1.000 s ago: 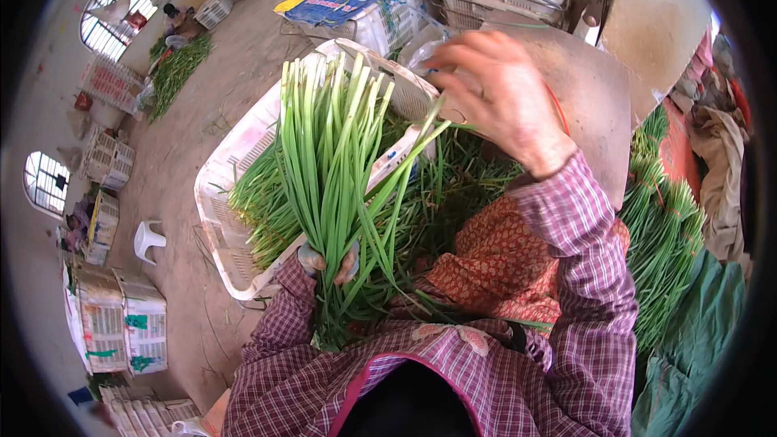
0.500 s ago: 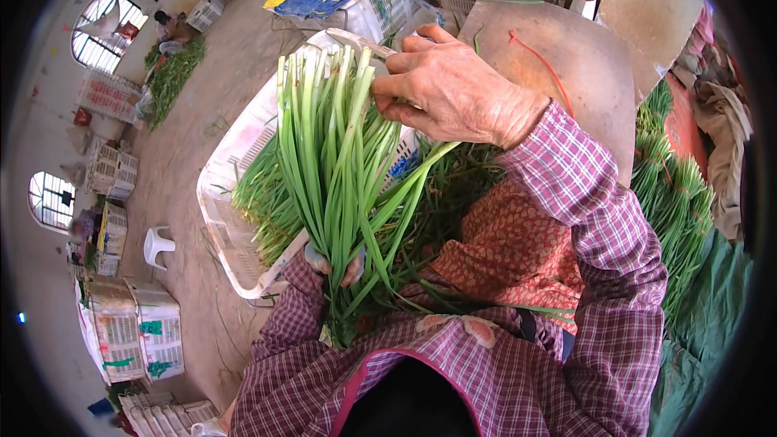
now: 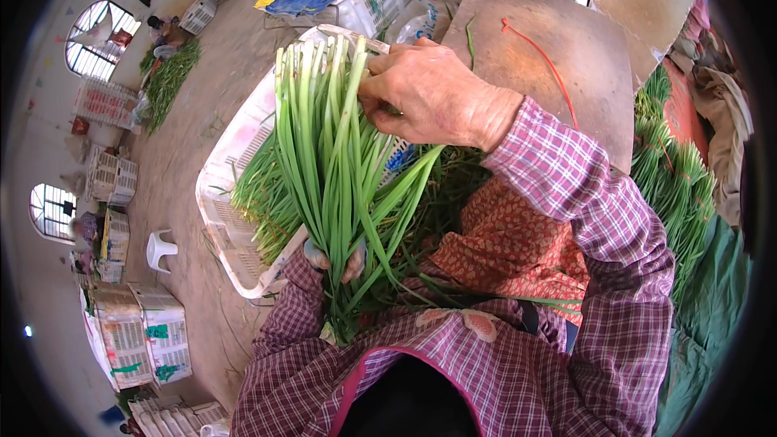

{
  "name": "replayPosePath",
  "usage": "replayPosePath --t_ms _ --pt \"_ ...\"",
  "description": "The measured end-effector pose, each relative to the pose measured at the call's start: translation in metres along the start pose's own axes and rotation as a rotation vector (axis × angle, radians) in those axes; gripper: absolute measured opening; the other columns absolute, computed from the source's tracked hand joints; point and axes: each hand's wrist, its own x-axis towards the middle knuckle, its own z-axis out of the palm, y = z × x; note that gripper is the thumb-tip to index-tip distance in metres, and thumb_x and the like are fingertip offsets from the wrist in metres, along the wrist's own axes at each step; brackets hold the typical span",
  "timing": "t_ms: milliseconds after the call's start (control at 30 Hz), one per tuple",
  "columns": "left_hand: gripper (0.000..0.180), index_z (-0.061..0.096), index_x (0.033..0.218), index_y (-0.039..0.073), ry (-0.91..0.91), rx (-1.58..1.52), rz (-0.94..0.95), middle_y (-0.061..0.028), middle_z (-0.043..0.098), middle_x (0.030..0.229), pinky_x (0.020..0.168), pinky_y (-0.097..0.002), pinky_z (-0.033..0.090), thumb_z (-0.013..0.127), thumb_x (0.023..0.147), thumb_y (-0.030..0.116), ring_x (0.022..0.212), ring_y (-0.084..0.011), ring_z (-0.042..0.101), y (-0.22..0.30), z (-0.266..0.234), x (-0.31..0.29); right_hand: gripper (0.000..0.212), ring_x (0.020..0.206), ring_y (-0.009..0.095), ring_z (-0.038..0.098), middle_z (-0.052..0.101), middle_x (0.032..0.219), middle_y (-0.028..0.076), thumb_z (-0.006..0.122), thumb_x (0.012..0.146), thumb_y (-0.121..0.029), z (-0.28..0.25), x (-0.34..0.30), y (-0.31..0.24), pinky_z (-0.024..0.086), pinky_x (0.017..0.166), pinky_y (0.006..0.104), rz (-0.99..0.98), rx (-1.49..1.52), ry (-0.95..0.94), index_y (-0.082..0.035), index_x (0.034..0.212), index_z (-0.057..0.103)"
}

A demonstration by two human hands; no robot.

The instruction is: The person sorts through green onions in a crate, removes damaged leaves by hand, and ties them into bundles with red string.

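A thick bunch of garlic chives (image 3: 328, 154) stands in front of me, its pale stem ends up and its green leaves hanging down. My left hand (image 3: 338, 260) is closed around its lower part, with leaves covering most of the fingers. At the upper right side of the bunch is my right hand (image 3: 433, 93), fingers curled together against the outermost stems. Whatever lies in that pinch is hidden. Behind the bunch, more chives (image 3: 263, 202) lie in a white plastic crate (image 3: 212, 210).
A brown board (image 3: 558, 57) with a red tie (image 3: 541, 57) lies beyond my right forearm. Tied green bundles (image 3: 676, 194) are at the right. A patterned red cloth (image 3: 518, 251) covers my lap. Left on the floor are a white stool (image 3: 160, 251) and stacked crates (image 3: 137, 332).
My right hand has shifted slightly left, and its fingers have drawn in closer to the stems. The left hand keeps its hold on the bunch.
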Motion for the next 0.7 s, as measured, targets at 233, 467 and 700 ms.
replayPosePath --t_ms 233,467,700 --pt "0.037 0.047 0.123 0.001 0.058 -0.062 -0.047 -0.017 0.057 0.109 0.056 -0.0322 0.049 0.053 0.091 0.018 0.071 -0.0182 0.06 0.0 0.002 0.004 0.017 0.083 0.024 0.059 0.06 0.085 0.01 0.06 0.078 -0.021 0.007 -0.002 0.007 0.049 0.075 0.0391 0.198 -0.354 0.015 -0.004 0.079 0.061" --pt "0.039 0.047 0.122 0.0 0.102 -0.005 0.0 -0.0176 0.058 0.106 0.055 -0.0335 0.049 0.055 0.089 0.018 0.07 -0.0189 0.061 -0.001 0.002 -0.047 0.012 0.081 0.02 0.057 0.057 0.086 0.008 0.06 0.079 -0.017 -0.016 -0.035 0.074 0.048 0.075 0.0368 0.31 -0.664 0.204 -0.006 0.082 0.059" --pt "0.042 0.044 0.124 0.0 0.24 0.075 -0.01 -0.0167 0.057 0.098 0.052 -0.0335 0.047 0.055 0.089 0.02 0.065 -0.0193 0.059 0.015 0.018 -0.074 0.014 0.087 0.02 0.057 0.059 0.094 0.008 0.06 0.083 -0.02 -0.027 -0.106 0.132 0.045 0.084 0.0378 0.806 -0.807 -0.153 -0.01 0.094 0.06"
